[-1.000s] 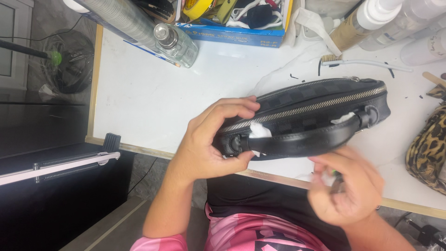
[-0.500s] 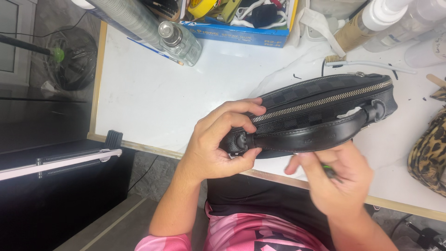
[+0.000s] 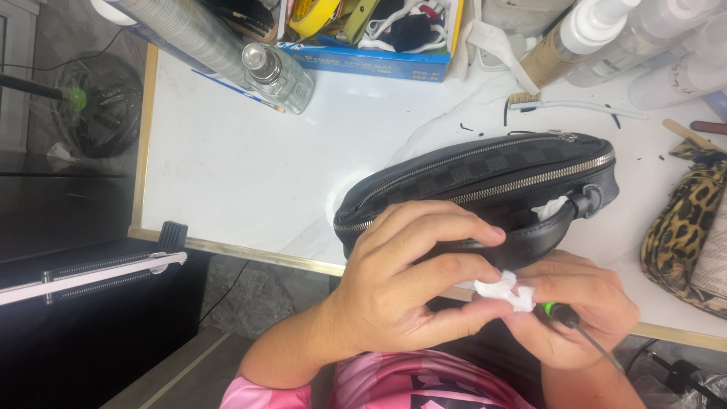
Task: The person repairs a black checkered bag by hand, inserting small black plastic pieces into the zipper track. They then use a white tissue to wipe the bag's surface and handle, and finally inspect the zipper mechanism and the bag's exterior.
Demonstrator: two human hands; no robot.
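A black checked bag (image 3: 485, 178) with silver zips lies at the near edge of the white table (image 3: 242, 174). My left hand (image 3: 401, 284) grips its lower edge and black strap, fingers curled over it. My right hand (image 3: 572, 307) is just below the strap, pinching a small crumpled white tissue (image 3: 503, 291) and holding a thin tool with a green and black handle (image 3: 564, 316). More white tissue (image 3: 549, 207) shows inside the bag near the strap's end. The two hands touch at the tissue.
A leopard-print bag (image 3: 681, 235) lies at the right. A blue box of odds and ends (image 3: 363, 34), a glass bottle (image 3: 276, 76), spray bottles (image 3: 598, 30) and a toothbrush (image 3: 575, 106) stand along the far side. A fan (image 3: 98, 113) is on the floor at left.
The bag has shifted left and nearer to me. My left hand slid along its lower edge, and my right hand came up to meet it with the tissue and tool.
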